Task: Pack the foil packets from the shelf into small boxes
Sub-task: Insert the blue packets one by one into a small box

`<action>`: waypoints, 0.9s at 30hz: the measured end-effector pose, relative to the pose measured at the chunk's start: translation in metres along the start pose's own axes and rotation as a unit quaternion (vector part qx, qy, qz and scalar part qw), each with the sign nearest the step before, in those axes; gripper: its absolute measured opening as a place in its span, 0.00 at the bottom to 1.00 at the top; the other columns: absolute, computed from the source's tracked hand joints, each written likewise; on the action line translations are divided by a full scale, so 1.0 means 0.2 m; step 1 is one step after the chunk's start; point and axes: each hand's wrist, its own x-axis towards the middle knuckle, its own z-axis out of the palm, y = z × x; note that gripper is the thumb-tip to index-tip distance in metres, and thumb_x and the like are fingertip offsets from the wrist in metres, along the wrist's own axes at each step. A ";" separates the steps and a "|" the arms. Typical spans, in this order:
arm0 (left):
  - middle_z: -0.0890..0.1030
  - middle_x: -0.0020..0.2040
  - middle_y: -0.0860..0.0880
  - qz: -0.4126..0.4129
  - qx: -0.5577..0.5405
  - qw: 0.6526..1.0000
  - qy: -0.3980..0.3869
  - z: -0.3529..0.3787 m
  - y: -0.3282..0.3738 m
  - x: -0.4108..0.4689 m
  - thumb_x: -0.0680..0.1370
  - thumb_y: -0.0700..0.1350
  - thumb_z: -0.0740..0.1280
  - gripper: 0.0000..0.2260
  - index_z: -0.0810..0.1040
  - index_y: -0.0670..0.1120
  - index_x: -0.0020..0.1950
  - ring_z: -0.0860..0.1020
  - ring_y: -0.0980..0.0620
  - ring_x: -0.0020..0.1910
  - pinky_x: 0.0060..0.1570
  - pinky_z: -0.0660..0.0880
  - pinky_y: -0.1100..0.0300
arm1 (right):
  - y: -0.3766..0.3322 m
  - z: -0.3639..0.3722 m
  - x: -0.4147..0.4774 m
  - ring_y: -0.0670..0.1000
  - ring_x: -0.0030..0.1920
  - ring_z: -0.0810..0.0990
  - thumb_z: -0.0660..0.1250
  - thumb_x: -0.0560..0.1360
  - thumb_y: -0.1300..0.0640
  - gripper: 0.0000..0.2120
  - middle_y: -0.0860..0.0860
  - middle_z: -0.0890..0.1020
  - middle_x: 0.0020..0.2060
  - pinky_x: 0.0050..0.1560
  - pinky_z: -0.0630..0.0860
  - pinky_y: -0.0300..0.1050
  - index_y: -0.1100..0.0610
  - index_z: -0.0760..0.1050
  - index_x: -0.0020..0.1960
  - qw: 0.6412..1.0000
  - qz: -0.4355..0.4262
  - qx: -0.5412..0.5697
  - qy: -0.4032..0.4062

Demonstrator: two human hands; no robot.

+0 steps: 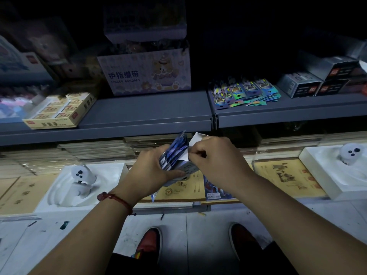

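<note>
In front of the lower shelf my left hand (154, 168) grips a bundle of blue foil packets (175, 150) together with a small grey box (186, 168), the packets standing partly inside it. My right hand (215, 155) pinches the box's white open flap (195, 140) at its top edge. More foil packets (245, 91) lie fanned out on the grey shelf (151, 114) to the upper right. Behind them several small grey boxes (299, 85) are stacked at the shelf's right end.
A finger bandage carton (145, 73) and a yellow tray of erasers (59, 111) stand on the shelf. Below lie brown notebooks (184, 190), a loose packet (215, 192) and two white trays with controllers (82, 177) (350, 153). My shoes (148, 247) are on the floor.
</note>
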 end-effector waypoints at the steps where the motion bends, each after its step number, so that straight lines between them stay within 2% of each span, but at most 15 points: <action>1: 0.82 0.45 0.60 -0.002 -0.004 1.000 0.002 0.00 0.00 0.00 0.70 0.52 0.80 0.19 0.77 0.55 0.57 0.80 0.64 0.43 0.39 0.72 0.74 | 0.00 -0.01 0.00 0.49 0.38 0.79 0.67 0.80 0.53 0.10 0.47 0.82 0.39 0.40 0.80 0.53 0.52 0.86 0.46 1.000 -0.008 0.000 0.018; 3: 0.82 0.44 0.61 -0.004 -0.012 1.000 0.007 0.00 -0.01 0.01 0.70 0.52 0.80 0.19 0.76 0.57 0.56 0.80 0.66 0.42 0.38 0.72 0.75 | -0.02 -0.03 0.00 0.46 0.37 0.76 0.67 0.79 0.54 0.07 0.45 0.78 0.39 0.38 0.78 0.50 0.51 0.83 0.45 0.996 -0.034 0.010 0.081; 5: 0.83 0.44 0.60 0.001 -0.016 1.000 0.009 0.00 -0.02 0.01 0.69 0.51 0.81 0.19 0.77 0.57 0.55 0.79 0.67 0.44 0.39 0.72 0.76 | -0.05 -0.06 0.00 0.43 0.37 0.74 0.68 0.78 0.56 0.03 0.43 0.76 0.40 0.37 0.73 0.42 0.51 0.81 0.49 0.988 -0.070 0.040 0.129; 7: 0.83 0.44 0.59 0.010 -0.009 1.000 0.004 0.00 -0.02 0.01 0.69 0.52 0.80 0.18 0.77 0.57 0.54 0.80 0.66 0.43 0.39 0.72 0.74 | -0.07 -0.08 -0.01 0.38 0.36 0.72 0.68 0.79 0.57 0.06 0.43 0.75 0.43 0.38 0.69 0.35 0.51 0.82 0.54 0.984 -0.114 0.055 0.124; 9: 0.82 0.40 0.61 0.021 -0.006 1.000 0.003 0.00 -0.03 0.01 0.70 0.51 0.80 0.16 0.75 0.60 0.48 0.79 0.65 0.39 0.37 0.71 0.72 | -0.08 -0.09 -0.02 0.38 0.35 0.71 0.67 0.79 0.56 0.08 0.44 0.74 0.46 0.36 0.72 0.39 0.51 0.82 0.56 0.984 -0.150 0.036 0.091; 11: 0.80 0.36 0.64 0.033 -0.010 0.999 0.002 0.01 -0.03 0.01 0.70 0.49 0.81 0.17 0.73 0.62 0.44 0.78 0.66 0.36 0.36 0.70 0.72 | -0.07 -0.08 -0.02 0.44 0.34 0.72 0.66 0.79 0.54 0.08 0.46 0.73 0.47 0.34 0.75 0.48 0.51 0.81 0.56 0.984 -0.163 -0.013 0.066; 14: 0.80 0.36 0.63 0.046 0.000 0.999 -0.008 0.01 -0.04 0.01 0.71 0.50 0.80 0.17 0.72 0.63 0.46 0.78 0.67 0.38 0.37 0.70 0.73 | -0.07 -0.08 -0.01 0.51 0.34 0.73 0.62 0.80 0.53 0.10 0.48 0.71 0.47 0.30 0.75 0.50 0.53 0.81 0.54 0.979 -0.177 -0.094 0.044; 18: 0.80 0.41 0.61 0.047 0.017 0.999 -0.008 0.01 -0.05 0.02 0.71 0.53 0.79 0.18 0.73 0.62 0.52 0.79 0.66 0.42 0.38 0.72 0.73 | -0.07 -0.08 0.00 0.51 0.35 0.73 0.62 0.81 0.53 0.10 0.48 0.71 0.45 0.30 0.75 0.50 0.52 0.82 0.51 0.973 -0.186 -0.128 0.052; 23: 0.77 0.35 0.62 0.048 0.029 0.998 -0.007 0.01 -0.05 0.01 0.72 0.51 0.79 0.17 0.70 0.64 0.43 0.76 0.65 0.36 0.35 0.68 0.72 | -0.06 -0.07 0.00 0.46 0.37 0.76 0.71 0.77 0.57 0.04 0.44 0.73 0.44 0.35 0.77 0.48 0.49 0.84 0.46 0.987 -0.141 -0.015 0.070; 26: 0.78 0.38 0.62 0.027 0.033 0.999 -0.018 0.00 -0.05 0.01 0.72 0.52 0.79 0.16 0.72 0.63 0.45 0.77 0.63 0.37 0.34 0.67 0.71 | -0.04 -0.07 0.01 0.42 0.37 0.73 0.77 0.74 0.59 0.02 0.47 0.75 0.44 0.37 0.68 0.33 0.54 0.86 0.44 0.990 -0.105 0.093 0.035; 27: 0.79 0.39 0.61 0.021 0.034 0.999 -0.021 0.00 -0.05 0.02 0.71 0.52 0.79 0.16 0.73 0.62 0.47 0.77 0.62 0.38 0.35 0.66 0.71 | -0.03 -0.08 0.02 0.42 0.36 0.73 0.79 0.73 0.59 0.02 0.48 0.75 0.44 0.38 0.67 0.31 0.54 0.87 0.44 0.988 -0.103 0.115 0.022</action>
